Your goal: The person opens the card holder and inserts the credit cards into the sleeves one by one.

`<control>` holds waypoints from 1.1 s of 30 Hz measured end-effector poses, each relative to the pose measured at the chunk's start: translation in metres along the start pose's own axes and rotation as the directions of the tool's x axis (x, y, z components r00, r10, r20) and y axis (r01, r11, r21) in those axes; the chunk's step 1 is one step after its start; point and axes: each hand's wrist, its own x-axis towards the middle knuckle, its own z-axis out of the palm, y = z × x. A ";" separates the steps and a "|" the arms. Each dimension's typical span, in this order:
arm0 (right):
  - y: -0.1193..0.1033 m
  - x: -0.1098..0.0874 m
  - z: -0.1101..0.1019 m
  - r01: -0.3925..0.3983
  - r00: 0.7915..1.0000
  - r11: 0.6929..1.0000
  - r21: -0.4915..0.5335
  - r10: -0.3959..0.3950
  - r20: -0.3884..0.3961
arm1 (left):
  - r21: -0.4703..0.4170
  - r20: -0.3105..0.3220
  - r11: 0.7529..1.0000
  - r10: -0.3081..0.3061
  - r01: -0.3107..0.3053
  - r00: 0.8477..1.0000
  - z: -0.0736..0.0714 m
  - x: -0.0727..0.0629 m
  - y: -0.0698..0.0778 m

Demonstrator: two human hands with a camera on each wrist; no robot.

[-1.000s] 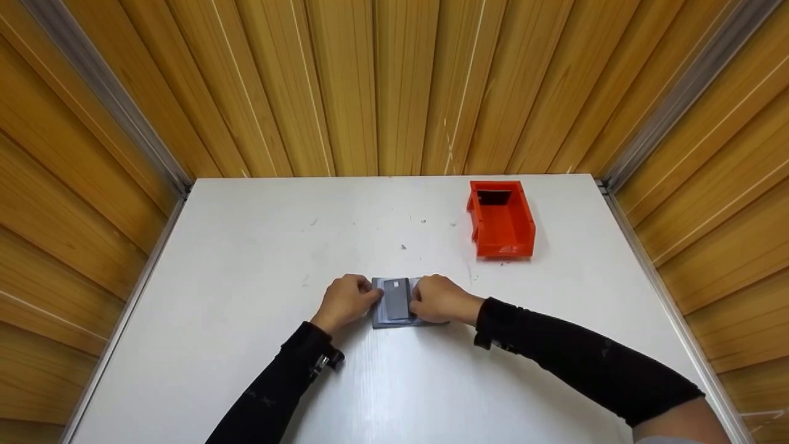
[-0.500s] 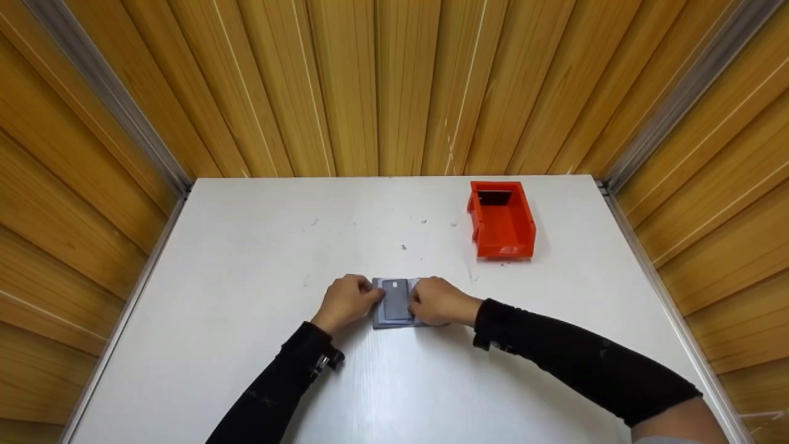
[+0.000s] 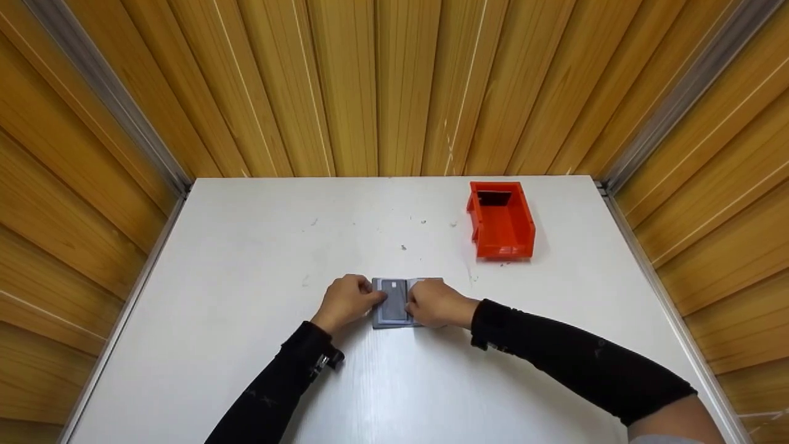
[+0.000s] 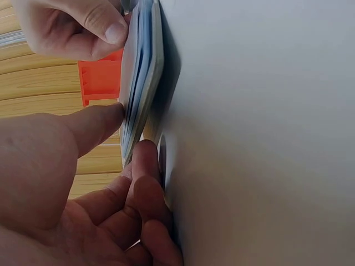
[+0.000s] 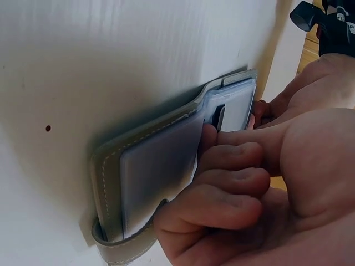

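On the white tabletop, a grey stitched card wallet with clear plastic sleeves lies spread open between both hands. Over its left half is a dark grey rectangular card with a small pale square near its far end. The left hand pinches the wallet's left edge, thumb on top, fingertips underneath. The right hand has its fingers curled, thumb and forefinger pinching the card's right edge. A curved grey strap juts from the wallet's right half. Black fabric sleeves cover both forearms. Farther back, to the right, stands a red open-topped plastic bin. Yellow-brown wood-grain panels rise behind and at both sides.
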 end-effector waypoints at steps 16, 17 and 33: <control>0.005 -0.002 -0.014 0.035 0.999 0.998 0.043 -0.034 -0.031 | 0.032 0.011 0.999 -0.009 0.009 1.000 0.000 0.001 0.001; 0.006 -0.002 -0.016 0.029 0.999 0.998 0.048 -0.027 -0.037 | 0.033 0.012 0.999 -0.009 0.008 1.000 0.000 0.001 0.000; 0.026 0.007 -0.055 -0.015 0.983 0.998 0.061 0.026 -0.183 | 0.017 0.016 1.000 0.004 -0.004 1.000 -0.001 0.002 -0.004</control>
